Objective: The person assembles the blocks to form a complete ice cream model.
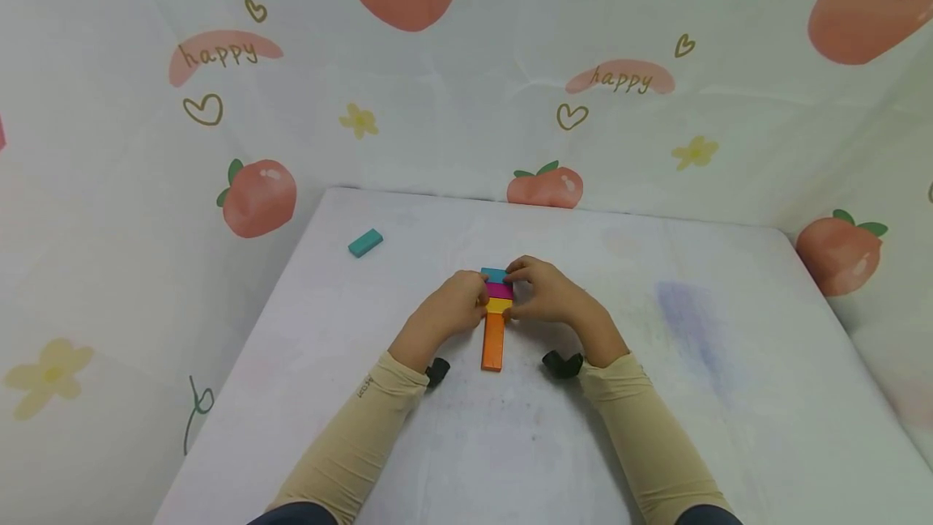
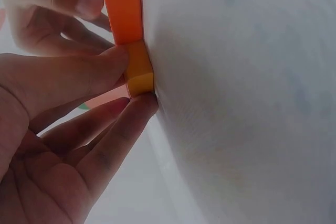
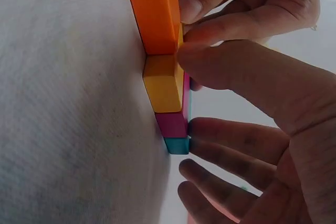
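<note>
On the white table a row of blocks lies flat: a teal block (image 1: 493, 275), a magenta block (image 1: 500, 291) and a yellow block (image 1: 499, 305) side by side, with an orange block (image 1: 492, 343) pointing toward me from the yellow one. At their left ends my left hand (image 1: 457, 302) pinches the yellow block, its thumb and fingertips at the block's edges in the left wrist view. My right hand (image 1: 545, 290) is at the right ends. Its thumb touches the yellow block; its spread, fairly straight fingers reach the magenta and teal blocks in the right wrist view.
A separate teal block (image 1: 366, 243) lies at the back left of the table (image 1: 466, 444). Behind the table hangs a printed cloth (image 1: 452, 144). Dark wrist-worn devices (image 1: 562, 364) sit under both wrists, close over the tabletop.
</note>
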`<state>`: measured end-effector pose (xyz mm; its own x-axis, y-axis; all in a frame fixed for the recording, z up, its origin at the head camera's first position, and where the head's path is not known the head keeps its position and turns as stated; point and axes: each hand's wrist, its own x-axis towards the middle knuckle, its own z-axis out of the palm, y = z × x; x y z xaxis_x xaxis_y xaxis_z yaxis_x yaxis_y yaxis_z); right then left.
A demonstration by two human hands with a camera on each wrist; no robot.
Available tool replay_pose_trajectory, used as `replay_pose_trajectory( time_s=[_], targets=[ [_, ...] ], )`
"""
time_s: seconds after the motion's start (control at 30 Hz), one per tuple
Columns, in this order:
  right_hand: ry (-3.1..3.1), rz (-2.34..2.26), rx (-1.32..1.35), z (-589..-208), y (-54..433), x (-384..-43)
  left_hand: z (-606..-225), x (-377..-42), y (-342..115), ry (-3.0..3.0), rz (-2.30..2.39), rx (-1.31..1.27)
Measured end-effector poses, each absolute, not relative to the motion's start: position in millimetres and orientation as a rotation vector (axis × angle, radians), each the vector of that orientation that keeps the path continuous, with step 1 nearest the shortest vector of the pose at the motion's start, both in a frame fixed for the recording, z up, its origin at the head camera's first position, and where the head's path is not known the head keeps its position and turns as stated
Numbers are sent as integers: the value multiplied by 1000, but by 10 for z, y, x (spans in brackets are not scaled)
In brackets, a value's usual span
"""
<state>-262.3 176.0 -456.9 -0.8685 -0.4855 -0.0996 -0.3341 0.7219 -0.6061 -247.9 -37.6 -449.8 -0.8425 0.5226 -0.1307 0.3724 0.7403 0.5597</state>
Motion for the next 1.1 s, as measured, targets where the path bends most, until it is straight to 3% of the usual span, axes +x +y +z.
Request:
replay_pose_trajectory(
  time_s=[0.7,1.1],
  targets=[
    [2653,-877,-673,-4574,1790,-2630,-4507,-2518,-471,2633,821,756],
    [2669,-832,-660,-4582,1769,-2629,-4425,-2619,-999,2918,947,578]
  ],
)
